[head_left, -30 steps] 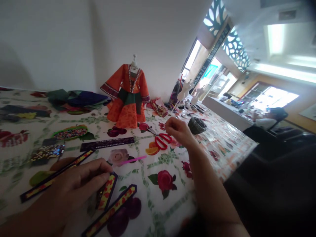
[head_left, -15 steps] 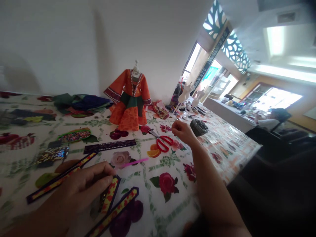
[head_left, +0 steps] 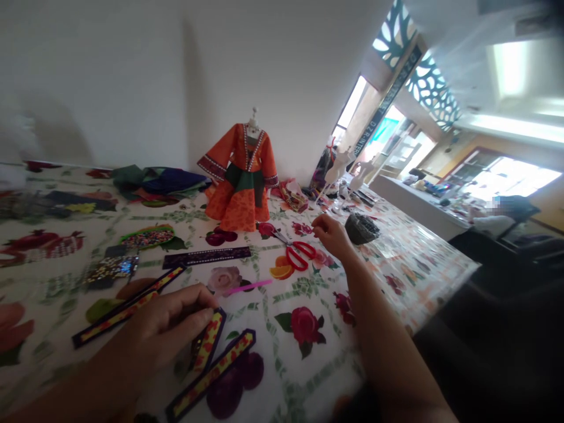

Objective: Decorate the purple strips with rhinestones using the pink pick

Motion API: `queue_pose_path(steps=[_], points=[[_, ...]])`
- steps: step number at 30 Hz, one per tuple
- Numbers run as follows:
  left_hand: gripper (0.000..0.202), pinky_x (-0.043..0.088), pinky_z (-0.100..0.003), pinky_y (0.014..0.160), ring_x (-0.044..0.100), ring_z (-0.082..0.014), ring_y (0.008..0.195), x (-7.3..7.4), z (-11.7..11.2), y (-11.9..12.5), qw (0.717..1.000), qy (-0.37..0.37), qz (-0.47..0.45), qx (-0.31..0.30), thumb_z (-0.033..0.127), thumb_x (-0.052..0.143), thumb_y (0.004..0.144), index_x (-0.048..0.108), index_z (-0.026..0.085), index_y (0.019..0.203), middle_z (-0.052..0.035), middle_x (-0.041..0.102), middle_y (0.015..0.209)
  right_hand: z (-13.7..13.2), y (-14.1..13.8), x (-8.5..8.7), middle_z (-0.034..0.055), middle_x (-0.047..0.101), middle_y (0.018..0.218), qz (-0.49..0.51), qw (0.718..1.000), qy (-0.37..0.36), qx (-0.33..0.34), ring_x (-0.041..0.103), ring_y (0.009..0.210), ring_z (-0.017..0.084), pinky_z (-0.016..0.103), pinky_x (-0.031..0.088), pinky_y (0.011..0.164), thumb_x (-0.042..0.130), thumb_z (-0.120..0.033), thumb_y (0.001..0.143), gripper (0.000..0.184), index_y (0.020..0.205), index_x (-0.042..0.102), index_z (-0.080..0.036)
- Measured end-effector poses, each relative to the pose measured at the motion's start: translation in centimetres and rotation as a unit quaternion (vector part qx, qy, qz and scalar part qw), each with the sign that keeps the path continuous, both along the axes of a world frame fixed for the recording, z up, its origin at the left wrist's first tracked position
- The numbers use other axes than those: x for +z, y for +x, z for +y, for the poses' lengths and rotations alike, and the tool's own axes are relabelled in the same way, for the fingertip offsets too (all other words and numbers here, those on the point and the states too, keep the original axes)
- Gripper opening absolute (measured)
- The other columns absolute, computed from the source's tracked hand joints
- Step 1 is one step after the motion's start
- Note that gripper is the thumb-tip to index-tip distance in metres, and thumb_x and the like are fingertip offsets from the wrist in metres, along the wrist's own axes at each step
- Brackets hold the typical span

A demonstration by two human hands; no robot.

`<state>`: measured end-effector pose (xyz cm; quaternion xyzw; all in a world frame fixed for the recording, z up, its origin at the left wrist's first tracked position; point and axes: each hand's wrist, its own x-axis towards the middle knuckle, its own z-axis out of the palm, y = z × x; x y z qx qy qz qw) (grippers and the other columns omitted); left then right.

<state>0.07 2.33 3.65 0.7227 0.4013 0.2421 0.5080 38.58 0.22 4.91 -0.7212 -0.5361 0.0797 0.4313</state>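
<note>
My left hand [head_left: 180, 323] is pinched on a fabric strip [head_left: 210, 343] with a yellow and red floral middle and a dark purple edge. The strip's pointed end sticks out past my fingertips. My right hand [head_left: 331, 236] is raised at the right, fingers curled together in a pinch; whatever they hold is too small to make out. Beside it on the cloth lie red-handled scissors [head_left: 300, 255]. Similar floral strips lie around my left hand, one strip [head_left: 215, 373] in front and another strip [head_left: 118, 317] behind it.
A small dress form in an orange and green dress [head_left: 247, 176] stands near the wall. A dark trim strip [head_left: 207, 257], a pink stick [head_left: 250, 286], a tray of beads [head_left: 148, 236], sequins [head_left: 112, 269] and a dark bowl-like container [head_left: 361, 228] rest on the flowered tablecloth [head_left: 282, 364].
The view has swung slightly left, so the scene sits further right. My right hand's fingers look a little looser than before. My left hand keeps hold of the strip.
</note>
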Motion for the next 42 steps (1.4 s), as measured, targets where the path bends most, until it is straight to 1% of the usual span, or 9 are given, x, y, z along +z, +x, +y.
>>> queue_pose_path(steps=[5,7,10,12,15,23,31,34,42], points=[[0.026,0.043,-0.025,0.059,0.051,-0.0154,0.063,0.0,-0.4,0.0,0.997,-0.07,-0.042,-0.005,0.049,0.058,0.09,0.067,0.024,0.086,0.0028,0.058,0.073,-0.4,-5.4,-0.2,0.0026,0.07,0.086,0.13,0.984,-0.028,0.119,0.063,0.072,0.016,0.028,0.049,0.065,0.063,-0.043,0.09,0.023,0.096,0.063,-0.021],[0.024,0.041,-0.024,0.055,0.049,-0.0145,0.059,-0.1,-0.2,-0.2,0.99,-0.102,-0.03,-0.096,0.047,0.065,0.087,0.066,0.023,0.084,0.004,0.054,0.067,-1.0,-8.9,-0.5,0.0054,0.074,0.099,0.176,0.964,-0.064,0.189,0.068,0.082,0.017,0.029,0.054,0.07,0.064,-0.047,0.093,0.029,0.107,0.067,-0.021],[0.021,0.039,-0.024,0.056,0.049,-0.0146,0.062,0.1,0.1,-0.4,0.993,-0.087,-0.03,-0.08,0.043,0.06,0.091,0.065,0.023,0.088,0.0037,0.054,0.07,-2.1,-13.6,-0.9,0.0054,0.073,0.108,0.29,0.88,-0.158,0.341,0.068,0.092,0.016,0.028,0.055,0.078,0.072,-0.043,0.093,0.031,0.115,0.068,-0.022],[0.021,0.041,-0.025,0.058,0.051,-0.016,0.066,0.5,0.1,-0.4,0.994,-0.063,-0.022,-0.09,0.043,0.057,0.092,0.066,0.023,0.091,0.0021,0.059,0.075,-2.5,-15.5,-1.1,0.0026,0.07,0.101,0.329,0.837,-0.2,0.389,0.065,0.087,0.014,0.026,0.052,0.077,0.076,-0.038,0.092,0.029,0.113,0.068,-0.02],[0.021,0.04,-0.027,0.058,0.052,-0.0177,0.069,1.0,0.0,-0.3,0.992,-0.044,-0.001,-0.116,0.043,0.057,0.092,0.064,0.023,0.09,0.0008,0.061,0.078,-2.8,-16.7,-1.4,-0.0009,0.066,0.088,0.362,0.81,-0.224,0.403,0.06,0.077,0.012,0.025,0.049,0.072,0.077,-0.035,0.092,0.022,0.103,0.069,-0.018],[0.014,0.043,-0.026,0.063,0.054,-0.0158,0.072,0.1,0.1,-0.3,0.991,-0.055,-0.032,-0.116,0.037,0.055,0.098,0.061,0.024,0.097,0.0026,0.061,0.081,-3.3,-17.4,-2.3,-0.004,0.062,0.077,0.427,0.783,-0.233,0.388,0.055,0.066,0.01,0.023,0.044,0.063,0.079,-0.027,0.087,0.017,0.091,0.066,-0.018],[0.016,0.053,-0.031,0.068,0.068,-0.0187,0.07,1.7,-0.8,0.1,0.978,-0.172,-0.088,-0.074,0.04,0.055,0.099,0.06,0.025,0.1,0.0012,0.072,0.075,-3.0,-17.0,-2.7,-0.003,0.063,0.075,0.454,0.782,-0.203,0.376,0.057,0.067,0.011,0.025,0.047,0.066,0.077,-0.025,0.087,0.011,0.089,0.069,-0.019],[0.018,0.053,-0.03,0.066,0.067,-0.0178,0.07,1.1,-0.7,0.2,0.977,-0.181,-0.095,-0.057,0.041,0.06,0.096,0.06,0.025,0.104,0.0016,0.072,0.078,-3.0,-17.0,-2.7,-0.0028,0.064,0.076,0.474,0.778,-0.192,0.364,0.057,0.067,0.011,0.025,0.047,0.067,0.079,-0.026,0.085,0.012,0.088,0.069,-0.019],[0.031,0.054,-0.03,0.074,0.067,-0.02,0.085,0.1,0.0,0.1,0.981,-0.147,-0.056,-0.115,0.044,0.072,0.091,0.062,0.025,0.112,-0.0006,0.071,0.094,-2.9,-17.2,-3.1,-0.003,0.062,0.075,0.468,0.794,-0.166,0.351,0.055,0.066,0.011,0.025,0.045,0.064,0.079,-0.027,0.083,0.012,0.09,0.072,-0.019]])
